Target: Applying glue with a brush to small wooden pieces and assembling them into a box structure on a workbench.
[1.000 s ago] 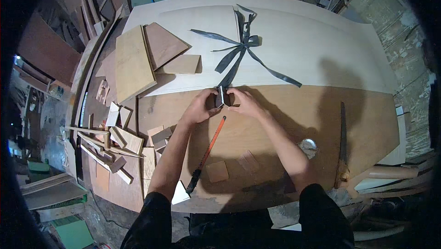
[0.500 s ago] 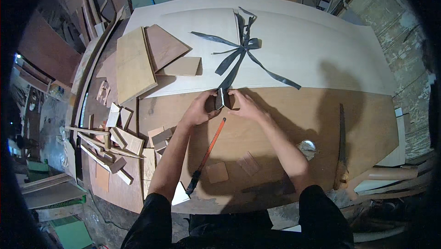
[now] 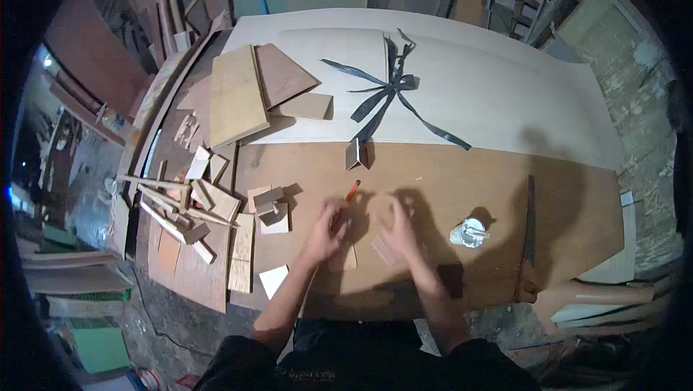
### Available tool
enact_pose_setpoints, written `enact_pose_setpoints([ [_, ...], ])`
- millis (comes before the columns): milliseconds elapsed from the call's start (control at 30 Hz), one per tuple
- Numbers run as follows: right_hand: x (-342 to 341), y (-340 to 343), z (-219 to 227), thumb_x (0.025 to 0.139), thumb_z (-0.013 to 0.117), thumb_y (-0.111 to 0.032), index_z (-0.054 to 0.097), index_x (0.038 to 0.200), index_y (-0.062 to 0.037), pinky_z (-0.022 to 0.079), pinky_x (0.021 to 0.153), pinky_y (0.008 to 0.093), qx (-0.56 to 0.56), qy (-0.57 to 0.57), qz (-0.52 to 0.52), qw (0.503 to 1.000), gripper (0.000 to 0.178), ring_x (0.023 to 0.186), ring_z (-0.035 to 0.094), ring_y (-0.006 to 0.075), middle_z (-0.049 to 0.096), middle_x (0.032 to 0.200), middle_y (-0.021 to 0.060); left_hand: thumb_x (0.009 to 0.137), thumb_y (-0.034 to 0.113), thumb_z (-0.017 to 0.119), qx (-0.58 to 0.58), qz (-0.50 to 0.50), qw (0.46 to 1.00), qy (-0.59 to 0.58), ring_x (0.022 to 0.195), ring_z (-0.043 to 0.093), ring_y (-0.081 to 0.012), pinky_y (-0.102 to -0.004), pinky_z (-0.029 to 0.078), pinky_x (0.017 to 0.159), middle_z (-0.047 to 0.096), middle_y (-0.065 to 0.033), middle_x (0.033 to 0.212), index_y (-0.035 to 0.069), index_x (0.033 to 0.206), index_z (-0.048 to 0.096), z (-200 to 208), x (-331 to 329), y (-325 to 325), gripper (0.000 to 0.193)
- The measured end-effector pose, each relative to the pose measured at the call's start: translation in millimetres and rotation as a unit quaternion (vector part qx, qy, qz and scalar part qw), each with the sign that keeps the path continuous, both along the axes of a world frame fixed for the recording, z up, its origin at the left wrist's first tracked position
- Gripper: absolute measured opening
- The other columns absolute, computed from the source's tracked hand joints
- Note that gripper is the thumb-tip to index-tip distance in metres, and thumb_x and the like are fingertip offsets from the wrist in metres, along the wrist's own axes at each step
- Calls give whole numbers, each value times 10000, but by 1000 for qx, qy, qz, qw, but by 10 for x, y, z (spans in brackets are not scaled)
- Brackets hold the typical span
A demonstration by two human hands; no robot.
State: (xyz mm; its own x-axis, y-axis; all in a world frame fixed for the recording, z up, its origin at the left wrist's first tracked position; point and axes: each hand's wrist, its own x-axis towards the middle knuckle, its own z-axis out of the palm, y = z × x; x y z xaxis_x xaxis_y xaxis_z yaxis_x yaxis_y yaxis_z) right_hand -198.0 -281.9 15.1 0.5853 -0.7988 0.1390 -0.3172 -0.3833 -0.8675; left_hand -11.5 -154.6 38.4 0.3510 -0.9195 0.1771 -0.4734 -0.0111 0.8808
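Observation:
A small dark piece with pale edges, folded in a V like an angle (image 3: 356, 154), stands by itself beside the tail of the black strips (image 3: 391, 88). Nearer to me, my left hand (image 3: 328, 231) hovers with bent fingers and a gap at the thumb, slightly blurred. Only the tip of a thin orange blade-like strip (image 3: 353, 190) shows past it; the hand and arm hide the rest. My right hand (image 3: 398, 226) is open and holds nothing, its fingers curved apart, above a small pinkish wood piece (image 3: 388, 250). Between the hands lies a thin wood square (image 3: 349, 257), partly covered.
At right are a small clear container (image 3: 471, 232) with whitish contents and a handsaw (image 3: 530, 225). Small blocks (image 3: 271, 203) and a heap of wood offcuts (image 3: 184, 211) lie at left. Larger boards (image 3: 237, 95) rest on the white sheet (image 3: 491, 81) behind. A dark piece (image 3: 451, 279) sits near the front.
Both hands have let go of the dark V-shaped piece and drawn back toward me. The piece stays standing. My left hand now covers most of the orange strip.

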Motion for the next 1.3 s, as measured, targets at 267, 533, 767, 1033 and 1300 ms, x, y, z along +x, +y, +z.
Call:
enact_pose_setpoints([
  [267,-709,932,-87,887,625,-121,602,1258,-37,310,1118,527,-199,114,188,955,382,1389,355,403,396,1480,209,880,121,742,113,138,979,100,741,631,-129,-284,521,696,692,-72,866,10,1114,648,26,-1067,1270,275],
  [533,-853,1003,-34,882,571,-16,620,1186,10,458,997,429,38,71,270,959,309,1191,540,383,524,1305,189,883,158,728,55,212,974,62,734,618,-171,-298,501,706,703,-95,842,-3,980,701,227,-1510,1431,190],
  [767,-980,963,-124,785,653,11,568,1182,-1,497,904,471,-127,91,190,969,407,1046,577,417,523,1189,236,944,136,641,4,220,966,140,784,616,-129,-282,491,751,698,-51,901,6,1005,684,264,-1029,1618,150],
  [1033,233,2009,469,929,660,-42,547,1163,-26,476,897,282,234,-121,71,962,260,1023,576,136,595,1108,45,1002,302,587,-56,44,832,550,1140,553,-161,-342,464,957,583,-51,1238,104,1360,492,150,-305,1898,420],
  [1300,1635,2707,921,890,709,-118,536,1267,-26,499,859,350,40,27,101,994,425,1070,589,238,566,1197,119,1022,103,414,-15,56,732,679,1011,635,-222,-340,519,870,602,-106,1181,68,1445,395,226,1211,2740,425],
])
